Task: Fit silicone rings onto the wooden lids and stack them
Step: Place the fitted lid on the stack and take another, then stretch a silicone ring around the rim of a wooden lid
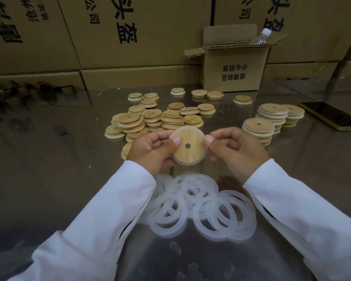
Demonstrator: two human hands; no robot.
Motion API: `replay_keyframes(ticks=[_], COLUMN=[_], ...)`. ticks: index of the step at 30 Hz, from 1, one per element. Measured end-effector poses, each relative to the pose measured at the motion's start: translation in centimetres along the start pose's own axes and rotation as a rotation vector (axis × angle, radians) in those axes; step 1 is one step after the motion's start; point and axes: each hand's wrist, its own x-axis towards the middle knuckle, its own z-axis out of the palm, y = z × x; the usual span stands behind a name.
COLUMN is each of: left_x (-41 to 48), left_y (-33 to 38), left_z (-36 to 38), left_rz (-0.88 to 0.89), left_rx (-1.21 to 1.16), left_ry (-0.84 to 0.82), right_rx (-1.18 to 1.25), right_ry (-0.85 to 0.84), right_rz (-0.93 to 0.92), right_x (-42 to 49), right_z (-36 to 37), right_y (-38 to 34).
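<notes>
Now | my left hand [150, 148] and right hand [231, 147] pinch a lid [188, 146], ring [205, 154] seating | ringed stacks [272, 116] centre right | many bare lids [150, 118], spare rings [201, 203] remain.

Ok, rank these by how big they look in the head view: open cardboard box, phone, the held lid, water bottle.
Largest: open cardboard box.
Next: held lid and phone. They cover a similar area and the lid is nearer, so I leave them unranked.
Smallest: water bottle, only partly showing.

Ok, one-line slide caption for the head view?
Left hand and right hand hold a wooden lid wearing a silicone ring; loose rings near, bare lids beyond, finished stacks at right.
</notes>
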Motion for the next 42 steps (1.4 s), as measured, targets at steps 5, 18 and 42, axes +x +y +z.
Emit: replay_keyframes(ticks=[5, 18, 42], left_x=[0.0, 1.8, 2.9], left_y=[0.0, -0.3, -1.9], left_z=[0.0, -2.8, -5.0], left_rz=[-0.021, 0.251, -0.06], left_rx=[-0.003, 0.673, 1.047], left_ry=[-0.025, 0.47, 0.432], right_rx=[-0.061, 0.173, 0.236], right_ry=[-0.144, 0.52, 0.56], right_rz=[0.004, 0.29, 0.351], right_x=[-0.1, 4.0, 5.3], right_z=[-0.1, -6.7, -7.3], right_y=[-0.2, 1.1, 1.8])
